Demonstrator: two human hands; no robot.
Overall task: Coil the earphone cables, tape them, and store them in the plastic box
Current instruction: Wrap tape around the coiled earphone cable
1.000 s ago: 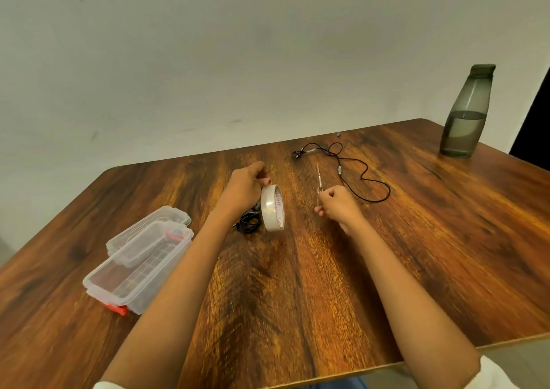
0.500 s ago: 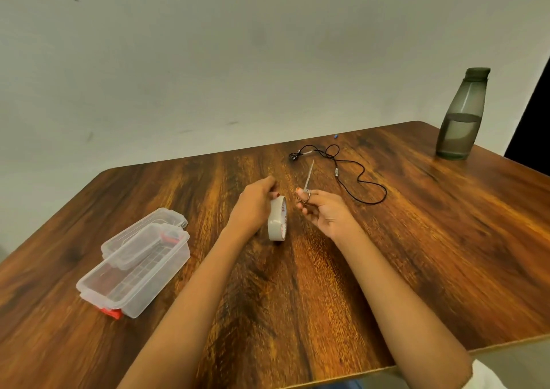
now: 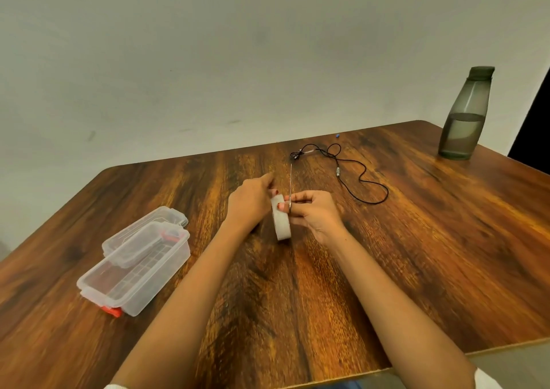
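My left hand grips a white tape roll, held on edge just above the table. My right hand is right against the roll and holds small metal scissors with the blades pointing away from me. A loose black earphone cable lies uncoiled on the table beyond my right hand. The clear plastic box stands open to the left, its lid leaning on its far end. No coiled cable is visible; it may be behind my left hand.
A dark grey water bottle stands at the far right corner of the wooden table. A red clip shows at the box's near end. A wall runs behind the table's far edge.
My right hand has brought the scissors left up to the tape roll, and both hands have met. The black coiled cable seen beside my left hand earlier is now out of sight.
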